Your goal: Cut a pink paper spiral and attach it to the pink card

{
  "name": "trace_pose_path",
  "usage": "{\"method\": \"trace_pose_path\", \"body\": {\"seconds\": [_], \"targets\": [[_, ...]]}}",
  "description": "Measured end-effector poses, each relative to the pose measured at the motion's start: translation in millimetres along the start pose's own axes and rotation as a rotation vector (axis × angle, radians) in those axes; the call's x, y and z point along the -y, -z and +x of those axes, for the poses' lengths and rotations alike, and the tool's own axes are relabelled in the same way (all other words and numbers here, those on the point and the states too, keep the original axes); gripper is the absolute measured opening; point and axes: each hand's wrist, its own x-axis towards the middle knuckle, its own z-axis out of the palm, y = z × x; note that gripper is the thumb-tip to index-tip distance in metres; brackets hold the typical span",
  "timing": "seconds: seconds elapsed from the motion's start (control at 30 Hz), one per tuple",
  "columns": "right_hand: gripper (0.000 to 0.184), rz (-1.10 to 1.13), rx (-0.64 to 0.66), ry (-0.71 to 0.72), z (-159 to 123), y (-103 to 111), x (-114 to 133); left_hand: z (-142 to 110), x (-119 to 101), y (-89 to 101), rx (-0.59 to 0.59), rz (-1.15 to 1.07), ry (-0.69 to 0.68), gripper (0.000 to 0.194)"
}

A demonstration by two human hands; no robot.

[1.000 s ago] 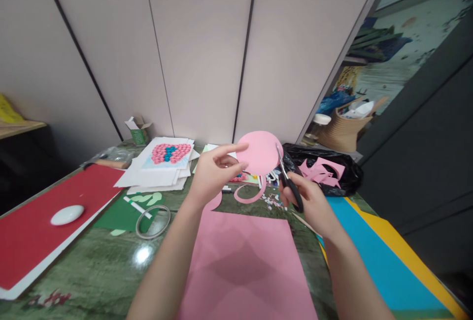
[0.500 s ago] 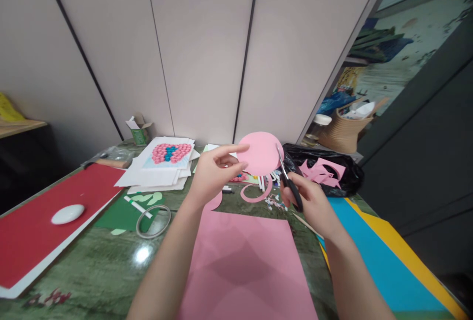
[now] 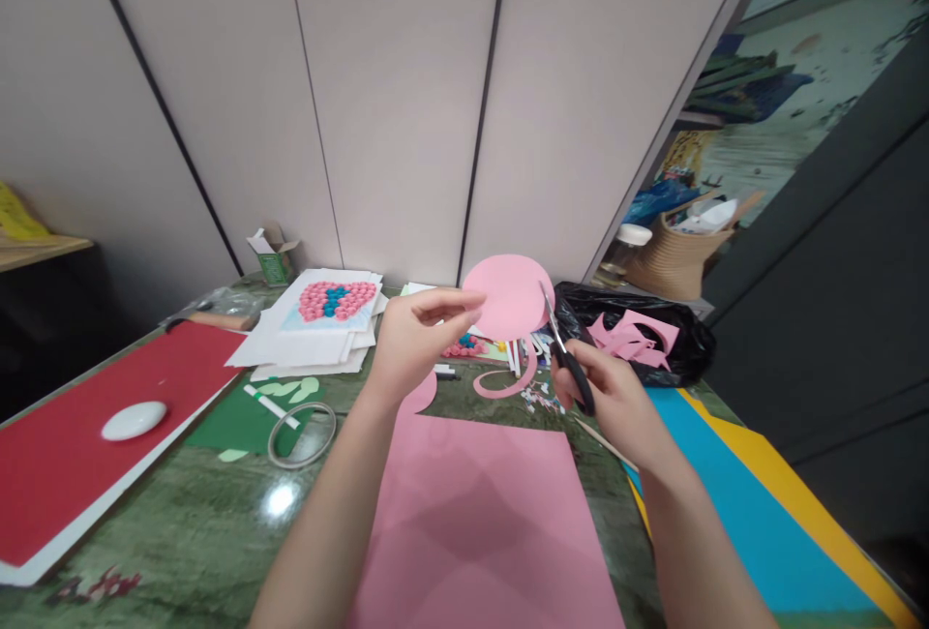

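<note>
A round piece of pink paper (image 3: 508, 298) is pinched at its left edge by my left hand (image 3: 421, 334), thumb and fingertips pressed together. Black-handled scissors (image 3: 570, 368) sit in my right hand (image 3: 606, 392), fingers wrapped about the handles. Their blades overlap the right edge of the round paper. From the paper's lower right a thin curved pink strip (image 3: 500, 389) hangs down over the table. Below my hands lies a large pink sheet (image 3: 486, 532), and part of another pink round piece (image 3: 421, 397) shows behind my left wrist.
Pink scraps (image 3: 635, 344) lie on a black plastic bag (image 3: 697, 344) at right, near blue (image 3: 762, 523) and yellow sheets. At left are a tape roll (image 3: 302, 435), a green sheet (image 3: 224, 421), a red board (image 3: 65, 455) with a white oval object, and stacked papers (image 3: 297, 348).
The round paper has tilted and shifted slightly up and left. My left fingers have drawn closer together at its edge. The scissors have barely moved.
</note>
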Motion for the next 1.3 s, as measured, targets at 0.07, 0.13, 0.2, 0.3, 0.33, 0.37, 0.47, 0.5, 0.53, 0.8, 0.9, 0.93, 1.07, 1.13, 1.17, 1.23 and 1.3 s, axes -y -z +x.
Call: {"method": "trace_pose_path", "body": {"seconds": [0.07,0.13,0.2,0.3,0.33,0.37,0.47,0.5,0.53,0.8,0.9,0.93,1.07,1.13,1.17,1.23,1.3], "targets": [[0.022,-0.002,0.008,-0.003,0.1,0.2,1.0,0.0,-0.6,0.0,-0.018,0.008,0.000,0.014],[0.022,0.000,0.006,-0.006,0.2,0.1,2.4,0.0,-1.0,-0.1,-0.031,0.017,-0.001,0.014],[0.023,-0.001,0.000,-0.011,0.4,-0.3,3.7,0.2,-1.1,0.0,-0.039,0.020,0.000,0.015],[0.023,-0.003,-0.006,-0.012,0.6,-0.8,4.3,0.5,-0.7,0.5,-0.045,0.018,0.007,0.016],[0.023,-0.001,-0.006,-0.013,0.6,-1.0,4.1,0.5,-0.4,0.7,-0.045,0.018,0.008,0.018],[0.023,0.002,-0.006,-0.014,0.5,-1.1,3.7,0.4,-0.2,0.8,-0.043,0.015,0.009,0.020],[0.022,0.017,-0.013,-0.018,0.2,-1.7,2.6,-0.4,0.3,0.2,-0.020,-0.014,0.028,0.031],[0.022,0.022,-0.017,-0.021,0.2,-2.0,2.6,-0.9,0.3,-0.3,-0.011,-0.024,0.038,0.034],[0.022,0.027,-0.021,-0.025,0.2,-2.2,2.8,-1.3,0.1,-1.0,-0.005,-0.030,0.044,0.036],[0.017,0.006,-0.004,0.005,1.3,-3.3,6.6,-4.0,-4.2,-3.5,0.038,-0.045,0.071,0.036],[0.017,0.013,-0.006,0.012,1.5,-3.3,5.8,-3.5,-4.5,-2.1,0.086,-0.041,0.085,0.034],[0.017,0.013,-0.004,0.012,1.7,-3.3,5.3,-3.1,-4.4,-1.6,0.096,-0.032,0.084,0.034],[0.018,-0.006,-0.009,0.013,2.3,-3.3,3.8,-2.2,-4.9,-0.1,0.103,-0.010,0.068,0.033],[0.018,-0.009,-0.012,0.012,2.4,-3.4,3.9,-2.1,-5.6,0.2,0.099,-0.012,0.068,0.033],[0.017,-0.008,-0.014,0.011,2.3,-3.6,4.1,-2.2,-6.0,0.2,0.098,-0.013,0.070,0.032],[0.017,-0.005,-0.017,0.011,2.1,-3.7,5.0,-2.2,-6.3,0.4,0.093,-0.017,0.070,0.030],[0.017,-0.002,-0.014,0.008,1.8,-3.8,6.0,-2.1,-6.2,0.5,0.089,-0.025,0.068,0.027]]}}
